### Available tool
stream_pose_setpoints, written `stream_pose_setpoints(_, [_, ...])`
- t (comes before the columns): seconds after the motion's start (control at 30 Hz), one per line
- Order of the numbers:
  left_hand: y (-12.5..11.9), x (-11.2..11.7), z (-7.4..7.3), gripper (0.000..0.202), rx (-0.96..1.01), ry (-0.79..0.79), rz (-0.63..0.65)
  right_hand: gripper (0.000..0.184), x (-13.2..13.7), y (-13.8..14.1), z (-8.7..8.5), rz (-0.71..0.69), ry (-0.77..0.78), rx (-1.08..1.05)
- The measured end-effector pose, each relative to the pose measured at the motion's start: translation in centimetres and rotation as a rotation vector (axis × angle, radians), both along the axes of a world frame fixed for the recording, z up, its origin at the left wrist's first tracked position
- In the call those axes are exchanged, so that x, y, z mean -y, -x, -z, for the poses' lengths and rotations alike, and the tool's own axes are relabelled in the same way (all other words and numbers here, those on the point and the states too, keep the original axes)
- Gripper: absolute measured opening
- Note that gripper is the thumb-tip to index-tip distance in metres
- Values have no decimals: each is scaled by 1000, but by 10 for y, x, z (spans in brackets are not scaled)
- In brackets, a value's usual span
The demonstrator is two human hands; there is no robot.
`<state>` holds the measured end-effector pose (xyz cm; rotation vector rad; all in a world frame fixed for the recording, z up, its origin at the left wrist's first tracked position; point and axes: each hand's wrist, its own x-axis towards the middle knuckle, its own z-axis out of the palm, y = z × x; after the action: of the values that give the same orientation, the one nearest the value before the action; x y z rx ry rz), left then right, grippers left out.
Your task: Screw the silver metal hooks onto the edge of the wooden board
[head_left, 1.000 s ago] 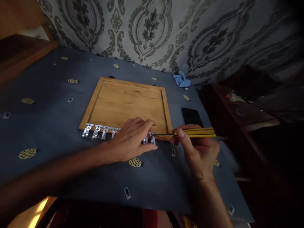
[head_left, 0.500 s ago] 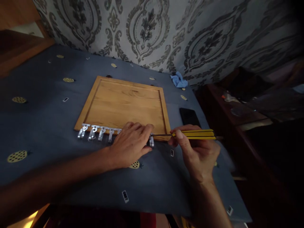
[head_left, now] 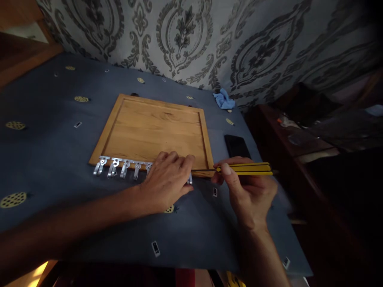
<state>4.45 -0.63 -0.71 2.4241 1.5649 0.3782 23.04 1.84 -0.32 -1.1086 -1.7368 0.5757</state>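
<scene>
A framed wooden board [head_left: 158, 129] lies on the blue tablecloth, with a silver rail of metal hooks [head_left: 115, 164] along its near edge. My left hand [head_left: 167, 179] covers the right part of this rail, fingers bent together over it and thumb below; what lies under the palm is hidden. In my right hand [head_left: 249, 191] is a screwdriver [head_left: 245, 169] with a yellow, black-striped handle. Its thin shaft points left and reaches the fingertips of my left hand near the last hook. The tip itself is hidden behind those fingers.
A black phone-like slab [head_left: 237, 146] lies right of the board. Behind it is a crumpled blue cloth [head_left: 224, 99] by the patterned curtain [head_left: 182, 36]. Wooden furniture [head_left: 26, 59] stands at the far left, and a dark cluttered shelf [head_left: 305, 143] beyond the table's right edge.
The view has shifted slightly. My left hand has edged right over the last hook, covering more of it. The screwdriver stays in my right hand, almost level as before.
</scene>
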Motion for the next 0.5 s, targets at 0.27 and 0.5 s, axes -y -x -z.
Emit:
stream_pose_setpoints(0.27, [0, 1, 6, 44, 39, -22, -10, 26, 0, -1, 0, -22, -1, 15])
stream_pose_setpoints(0.5, [1, 0, 5, 46, 39, -5, -4, 21, -1, 1, -2, 0, 50, -2])
